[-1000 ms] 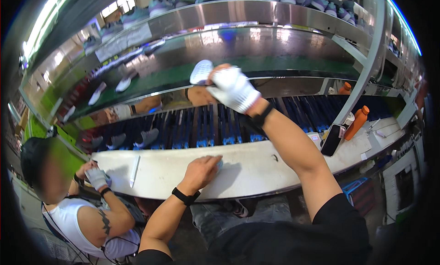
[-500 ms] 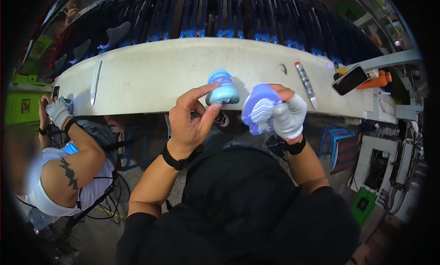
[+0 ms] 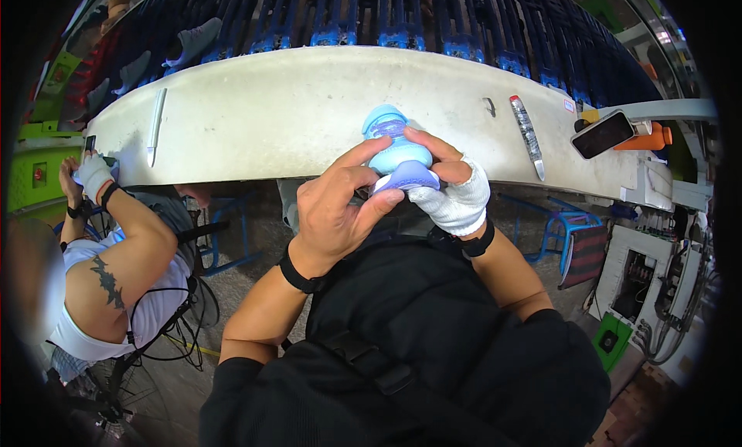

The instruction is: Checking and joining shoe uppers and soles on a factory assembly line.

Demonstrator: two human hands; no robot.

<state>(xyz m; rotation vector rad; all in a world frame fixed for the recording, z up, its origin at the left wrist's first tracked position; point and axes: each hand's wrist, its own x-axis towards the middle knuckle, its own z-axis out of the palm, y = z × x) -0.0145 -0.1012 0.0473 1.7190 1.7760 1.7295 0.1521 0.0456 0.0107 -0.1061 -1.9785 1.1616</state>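
Note:
Between my hands, a light-blue shoe upper (image 3: 389,155) rests over the table's near edge, its collar end pointing away from me. A lavender and white shoe sole (image 3: 408,176) is pressed against the end of the upper facing me. My left hand (image 3: 334,207), bare, grips from the left, index finger on the upper and thumb at the sole's lower edge. My right hand (image 3: 457,193), in a white glove with bare fingertips, closes round the right side, fingers on the upper and thumb at the sole. The contact line between the two pieces is partly hidden by my fingers.
A red-capped marker (image 3: 527,138) and a phone (image 3: 602,134) lie at the right of the pale table (image 3: 263,122), near an orange bottle (image 3: 655,137). A white pen-like tool (image 3: 157,128) lies left. Blue rollers (image 3: 386,18) run behind. A co-worker (image 3: 124,269) sits at left.
My right hand has brought the sole left and turned it against the upper's near end. My left hand has shifted right, its thumb now at the sole.

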